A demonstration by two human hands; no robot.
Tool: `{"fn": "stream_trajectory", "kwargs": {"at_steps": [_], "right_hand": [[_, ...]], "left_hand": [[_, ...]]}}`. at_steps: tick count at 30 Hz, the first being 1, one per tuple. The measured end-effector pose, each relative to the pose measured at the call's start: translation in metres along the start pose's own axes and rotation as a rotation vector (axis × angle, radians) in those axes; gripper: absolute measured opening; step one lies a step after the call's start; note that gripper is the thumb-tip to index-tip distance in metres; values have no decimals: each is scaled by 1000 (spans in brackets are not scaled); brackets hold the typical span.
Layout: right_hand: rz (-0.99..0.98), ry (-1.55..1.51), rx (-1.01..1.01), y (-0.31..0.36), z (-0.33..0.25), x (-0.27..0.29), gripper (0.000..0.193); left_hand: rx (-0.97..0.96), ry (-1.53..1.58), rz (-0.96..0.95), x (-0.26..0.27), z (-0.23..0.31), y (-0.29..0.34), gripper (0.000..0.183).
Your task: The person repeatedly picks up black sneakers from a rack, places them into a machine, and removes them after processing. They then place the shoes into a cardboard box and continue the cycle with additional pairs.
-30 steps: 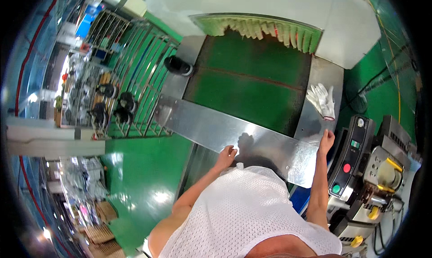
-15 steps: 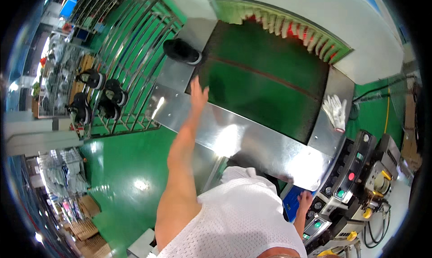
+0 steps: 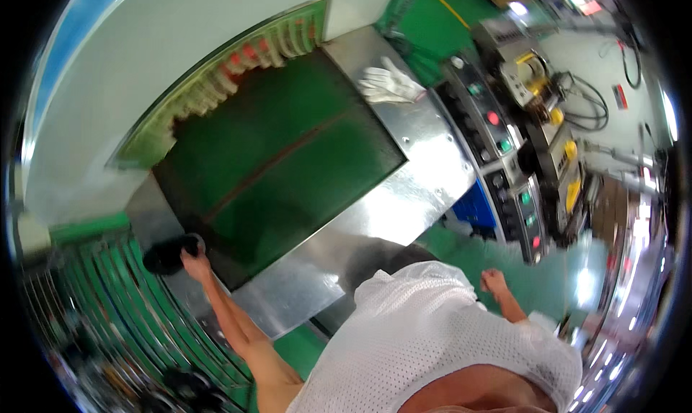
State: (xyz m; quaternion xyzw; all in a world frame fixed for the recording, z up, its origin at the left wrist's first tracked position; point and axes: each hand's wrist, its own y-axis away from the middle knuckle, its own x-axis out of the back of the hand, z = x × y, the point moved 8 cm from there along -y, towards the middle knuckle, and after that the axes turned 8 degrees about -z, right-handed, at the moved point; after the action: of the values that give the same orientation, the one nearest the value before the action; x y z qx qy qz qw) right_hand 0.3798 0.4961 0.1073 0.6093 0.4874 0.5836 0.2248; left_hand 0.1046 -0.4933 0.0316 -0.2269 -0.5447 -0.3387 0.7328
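A black shoe (image 3: 163,257) with a pale sole edge lies at the left end of the metal ledge, beside the green conveyor belt (image 3: 288,175). My left hand (image 3: 194,264) is closed on the near end of this shoe, its arm stretched far out to the left. Off to the right of my body, past the ledge, hangs my right hand (image 3: 494,281). Its fingers are curled in, and I see nothing in them. A pair of white work gloves (image 3: 389,83) rests on the ledge at the belt's far right corner.
Fabric strips (image 3: 209,89) hang across the machine opening, with a red glow behind them. A control panel (image 3: 486,117) with coloured buttons stands at the right, above a blue bin (image 3: 474,205). At the lower left is a metal-bar rack (image 3: 122,298) with blurred dark shoes.
My view has turned to the left. My left hand, open over the ledge before, has reached the black shoe and closed on it. My right hand has come away from the blue bin.
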Motion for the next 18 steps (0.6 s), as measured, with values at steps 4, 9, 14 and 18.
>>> {"fn": "stream_trajectory", "kwargs": {"at_steps": [4,9,14,18], "right_hand": [[34,-212,-18,15,4,-56,32],[-36,-271,77,23,-11,-109,33],[109,-502,171,55,26,-121,26],[250,-646,116,106,107,-152,28]], "left_hand": [[-378,328,-137,12,171,53,43],[-854,501,-420,-17,396,133,32],[-1159,397,-497,-67,599,167,29],[-1216,308,-515,-137,699,178,46]]}}
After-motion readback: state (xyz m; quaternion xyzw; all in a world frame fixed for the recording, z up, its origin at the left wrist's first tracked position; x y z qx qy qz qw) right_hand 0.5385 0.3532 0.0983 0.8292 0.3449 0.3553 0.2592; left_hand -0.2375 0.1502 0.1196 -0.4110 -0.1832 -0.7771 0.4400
